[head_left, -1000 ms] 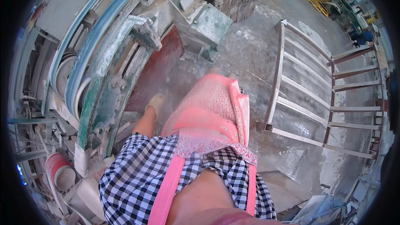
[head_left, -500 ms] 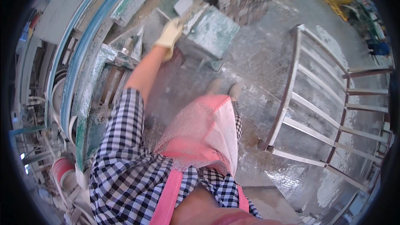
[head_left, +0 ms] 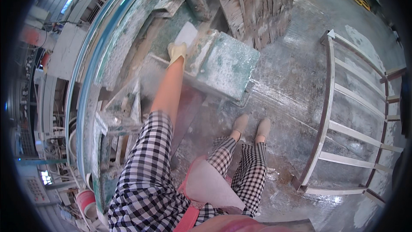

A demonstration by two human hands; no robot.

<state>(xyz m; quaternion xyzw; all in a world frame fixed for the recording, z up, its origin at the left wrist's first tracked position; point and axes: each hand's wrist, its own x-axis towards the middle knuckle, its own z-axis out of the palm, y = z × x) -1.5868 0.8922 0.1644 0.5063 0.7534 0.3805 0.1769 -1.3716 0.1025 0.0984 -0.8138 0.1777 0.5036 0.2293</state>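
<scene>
My left hand (head_left: 177, 51), in a cream glove, reaches forward with its fingers closed at the near edge of a thin white flat piece, like a small tile (head_left: 187, 33). The fingertips are partly hidden, so how deep the hold goes does not show. The tile is over the worn green bed of a machine (head_left: 169, 32), powdered with white. Right beside the hand is a green box-shaped block (head_left: 227, 66) with a scuffed, whitened top. My right hand is out of view.
A curved blue rail (head_left: 88, 56) runs along the machine on the left. A rough stacked block (head_left: 262, 8) stands beyond the green block. On the right, a slatted metal rack (head_left: 330, 124) rests on the wet-looking floor (head_left: 287, 86). A red-and-white bucket (head_left: 87, 202) is at lower left.
My left hand has come forward from beside the green block to the white tile's edge. The view has shifted, so the machine and rack appear lower and my feet show more.
</scene>
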